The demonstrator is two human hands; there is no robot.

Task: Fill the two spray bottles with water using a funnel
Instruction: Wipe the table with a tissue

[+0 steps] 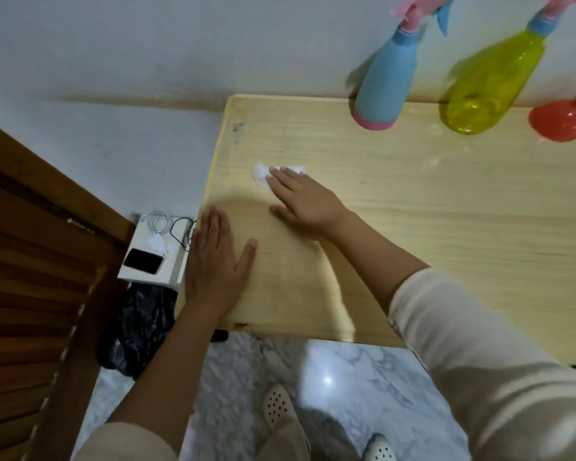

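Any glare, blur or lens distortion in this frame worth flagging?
Head view: wide-angle bending tilts the blue spray bottle and yellow spray bottle outward; a glare spot sits on the marble floor; the picture is soft overall; the hands cast shadows on the table.

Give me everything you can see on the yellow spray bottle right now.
The yellow spray bottle is translucent yellow-green plastic with a wide rounded base tapering to a narrow neck, a blue collar and a pink and blue trigger head partly cut off by the frame. It stands upright with its head on, at the table's far edge by the wall, between the blue bottle and the red funnel. Neither hand touches it. Its water level cannot be told.
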